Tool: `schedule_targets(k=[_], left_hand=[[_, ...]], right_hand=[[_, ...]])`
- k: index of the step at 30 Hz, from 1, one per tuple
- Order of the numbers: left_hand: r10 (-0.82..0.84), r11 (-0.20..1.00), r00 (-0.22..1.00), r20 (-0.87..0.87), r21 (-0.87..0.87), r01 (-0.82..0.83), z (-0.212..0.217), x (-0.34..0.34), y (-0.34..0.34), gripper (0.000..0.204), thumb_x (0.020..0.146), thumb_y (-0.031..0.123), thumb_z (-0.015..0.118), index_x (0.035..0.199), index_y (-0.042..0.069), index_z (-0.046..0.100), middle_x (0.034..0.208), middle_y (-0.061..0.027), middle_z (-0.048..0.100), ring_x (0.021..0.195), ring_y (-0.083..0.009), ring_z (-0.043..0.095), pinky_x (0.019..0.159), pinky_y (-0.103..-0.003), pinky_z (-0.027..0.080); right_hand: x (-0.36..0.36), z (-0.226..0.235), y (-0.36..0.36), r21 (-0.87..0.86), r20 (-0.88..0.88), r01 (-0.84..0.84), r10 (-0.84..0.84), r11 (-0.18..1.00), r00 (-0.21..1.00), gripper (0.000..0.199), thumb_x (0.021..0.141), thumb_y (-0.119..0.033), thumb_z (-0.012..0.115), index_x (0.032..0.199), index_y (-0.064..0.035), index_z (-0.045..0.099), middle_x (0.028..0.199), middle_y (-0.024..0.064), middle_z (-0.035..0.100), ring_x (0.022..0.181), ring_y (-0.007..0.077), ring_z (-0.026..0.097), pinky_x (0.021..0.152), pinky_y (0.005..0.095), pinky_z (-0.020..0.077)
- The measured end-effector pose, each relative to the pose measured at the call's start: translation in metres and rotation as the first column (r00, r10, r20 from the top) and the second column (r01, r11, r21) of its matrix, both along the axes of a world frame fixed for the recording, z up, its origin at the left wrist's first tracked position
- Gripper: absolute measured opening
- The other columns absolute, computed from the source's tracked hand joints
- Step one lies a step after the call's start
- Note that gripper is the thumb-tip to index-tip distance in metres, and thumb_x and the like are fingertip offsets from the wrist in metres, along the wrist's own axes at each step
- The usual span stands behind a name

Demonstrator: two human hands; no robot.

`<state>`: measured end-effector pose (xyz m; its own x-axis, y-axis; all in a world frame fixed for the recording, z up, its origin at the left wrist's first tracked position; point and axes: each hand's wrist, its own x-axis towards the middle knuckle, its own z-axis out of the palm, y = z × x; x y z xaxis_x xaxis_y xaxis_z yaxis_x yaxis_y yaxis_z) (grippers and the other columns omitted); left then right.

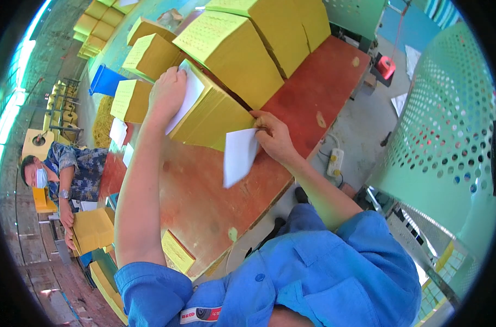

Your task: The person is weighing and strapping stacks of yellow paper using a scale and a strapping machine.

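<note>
My left hand is at the far left edge of a yellow paper stack, its bent fingers closed on a white sheet lying on the stack's top. The fingertips are partly hidden. At the near right corner of that stack my right hand pinches another white sheet, which hangs down in front of the stack's side. The stack stands on a red-brown table, close beside larger yellow stacks with printed tops.
Smaller yellow stacks line the table's far left. A flat yellow piece lies near its front edge. At left a masked co-worker handles a yellow stack. A green perforated guard and a power strip are at right.
</note>
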<state>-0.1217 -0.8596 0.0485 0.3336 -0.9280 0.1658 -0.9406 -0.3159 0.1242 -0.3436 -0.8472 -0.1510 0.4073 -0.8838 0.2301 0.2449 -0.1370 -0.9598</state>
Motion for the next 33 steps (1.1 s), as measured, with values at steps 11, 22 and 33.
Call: schedule_targets(k=[11,22,33], left_hand=[[-0.414,0.904,0.894,-0.173,0.041,0.426,0.037,-0.088,0.227,0.042,0.091,0.013,0.046,0.13,-0.004,0.049,0.128,-0.0218,0.054,0.119,-0.0389,0.051,0.109,-0.047,0.032],[-0.369,0.921,0.74,-0.562,-0.116,0.371,0.021,-0.073,0.267,0.043,0.1,0.026,0.042,0.134,0.001,0.049,0.136,-0.0137,0.052,0.126,-0.0251,0.047,0.107,-0.034,0.034],[-0.221,0.794,-0.351,-0.91,-0.376,0.477,-0.158,-0.205,0.309,0.05,0.103,0.036,0.038,0.142,0.004,0.041,0.14,-0.0128,0.046,0.129,-0.0231,0.044,0.109,-0.035,0.033]], right_hand=[[-0.106,-0.067,0.216,0.569,0.741,-0.682,0.072,0.459,0.667,0.017,0.09,-0.021,0.059,0.086,-0.0056,0.062,0.127,0.0156,0.059,0.117,0.0269,0.055,0.102,0.0392,0.0407],[-0.089,0.01,0.291,0.547,0.452,-0.305,0.031,0.78,0.891,0.013,0.091,-0.018,0.062,0.093,-0.0057,0.064,0.083,0.0046,0.063,0.077,0.0118,0.06,0.064,0.0282,0.0488],[-0.36,0.11,0.358,0.55,0.051,0.21,-0.284,0.808,0.957,0.008,0.073,-0.003,0.054,0.076,-0.0036,0.06,0.073,-0.0012,0.055,0.071,0.0087,0.049,0.064,0.0254,0.0381]])
